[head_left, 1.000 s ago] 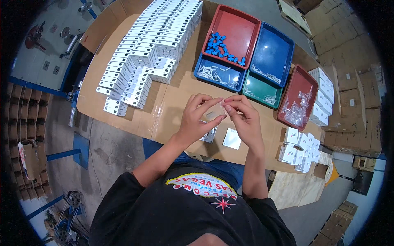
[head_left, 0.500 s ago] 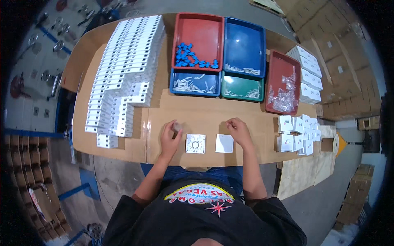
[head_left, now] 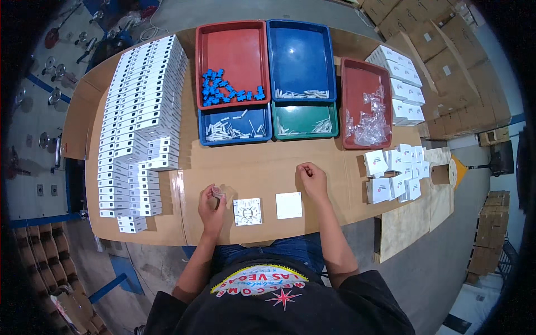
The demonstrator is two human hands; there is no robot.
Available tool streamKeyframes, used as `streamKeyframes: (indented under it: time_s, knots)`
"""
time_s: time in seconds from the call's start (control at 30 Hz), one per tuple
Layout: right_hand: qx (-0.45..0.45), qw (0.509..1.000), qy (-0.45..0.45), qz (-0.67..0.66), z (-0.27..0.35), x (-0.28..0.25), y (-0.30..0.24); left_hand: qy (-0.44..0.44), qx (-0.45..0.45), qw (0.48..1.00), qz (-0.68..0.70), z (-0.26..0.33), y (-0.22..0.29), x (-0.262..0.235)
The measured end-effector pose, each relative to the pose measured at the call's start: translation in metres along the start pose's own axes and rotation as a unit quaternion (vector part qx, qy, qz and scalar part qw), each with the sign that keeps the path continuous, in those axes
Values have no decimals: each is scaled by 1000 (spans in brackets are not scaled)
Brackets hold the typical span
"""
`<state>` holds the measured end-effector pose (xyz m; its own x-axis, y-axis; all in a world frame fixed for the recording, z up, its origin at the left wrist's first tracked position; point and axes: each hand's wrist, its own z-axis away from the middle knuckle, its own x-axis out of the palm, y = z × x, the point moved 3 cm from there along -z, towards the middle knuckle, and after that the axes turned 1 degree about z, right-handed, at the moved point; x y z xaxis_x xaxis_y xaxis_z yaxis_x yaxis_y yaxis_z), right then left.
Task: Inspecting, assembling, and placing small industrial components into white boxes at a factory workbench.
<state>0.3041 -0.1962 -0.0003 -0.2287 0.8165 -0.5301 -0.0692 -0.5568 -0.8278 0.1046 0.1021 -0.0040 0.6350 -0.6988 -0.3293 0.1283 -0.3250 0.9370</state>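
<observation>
My left hand [head_left: 211,213] is closed around a small clear plastic piece [head_left: 218,192], its edge showing above the fingers. Right beside that hand, a white square plate [head_left: 247,211] with a patterned, ribbed inner face lies on the cardboard. A plain white square plate [head_left: 288,205] lies to its right, smooth side up, apart from both hands. My right hand [head_left: 314,181] hovers past that plain plate's upper right corner, fingers curled in; whatever they may pinch is too small to make out.
Stacked white boxes [head_left: 142,106] fill the left side. At the back stand a red tray [head_left: 231,44] of blue plastic parts, blue trays [head_left: 298,56] and a green tray [head_left: 304,114] of small white pieces. Another red tray [head_left: 357,78] holds clear pieces. White packets [head_left: 393,167] lie right.
The view has shifted, so the table appears further left. My left hand has turned, fingers now curled up around the clear piece. My right hand's fingers have drawn in more.
</observation>
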Motion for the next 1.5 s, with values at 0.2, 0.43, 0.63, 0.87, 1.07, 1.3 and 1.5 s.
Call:
streamKeyframes:
  time_s: [0.2, 0.43, 0.63, 0.87, 1.07, 1.3, 1.5]
  knots:
    - [0, 997, 18, -77, -13, 6, 27, -4, 0, 1000, 25, 2, -3, 3]
    - [-82, 985, 148, -16, -45, -32, -9, -21, -28, 998, 42, 4, -14, 4]
    - [-137, 951, 201, 193, -102, -68, -31, -29, -1, 1000, 6, 0, 1, 6]
    - [44, 933, 85, 348, -138, -69, -55, -20, 7, 1000, 9, 0, -1, 4]
    - [32, 920, 108, 374, -156, -63, -42, -14, -16, 1000, 7, -2, 4, 5]
    - [-28, 940, 142, 308, -140, -73, -36, -5, 11, 1000, 11, -1, 0, 3]
    - [-17, 987, 80, -139, -126, -82, -26, -2, 33, 999, -8, 4, 5, -5]
